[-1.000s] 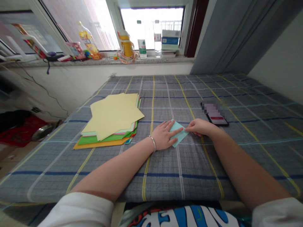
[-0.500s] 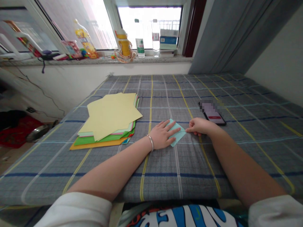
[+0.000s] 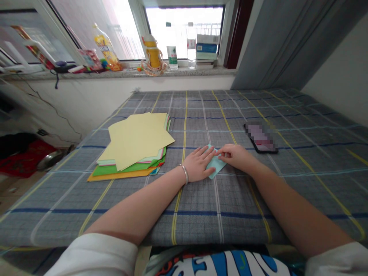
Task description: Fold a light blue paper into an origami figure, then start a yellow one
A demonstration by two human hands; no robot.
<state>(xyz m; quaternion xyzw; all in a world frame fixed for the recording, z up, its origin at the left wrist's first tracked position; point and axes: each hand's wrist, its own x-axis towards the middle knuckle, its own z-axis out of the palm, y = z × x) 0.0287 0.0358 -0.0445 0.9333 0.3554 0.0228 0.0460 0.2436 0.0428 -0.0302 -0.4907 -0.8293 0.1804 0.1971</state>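
Fingers (image 3: 206,154) of the left hand (image 3: 197,165) lie flat and spread, palm down, pressing the folded light-blue paper (image 3: 216,167) onto the plaid cloth (image 3: 201,214). The right hand (image 3: 235,155) meets it from the other side, fingers curled with the tips on the paper's upper right edge. Whether they pinch that edge or only press on it cannot be told. Only 1 corner and the right edge of the paper show past the 2 hands. A stack of coloured sheets (image 3: 135,145) lies well apart to the left, its edges fanned unevenly. A phone (image 3: 261,138) lies near on the right, clear of the knuckles. Bare cloth stretches beyond the hands toward the windowsill (image 3: 201,72).
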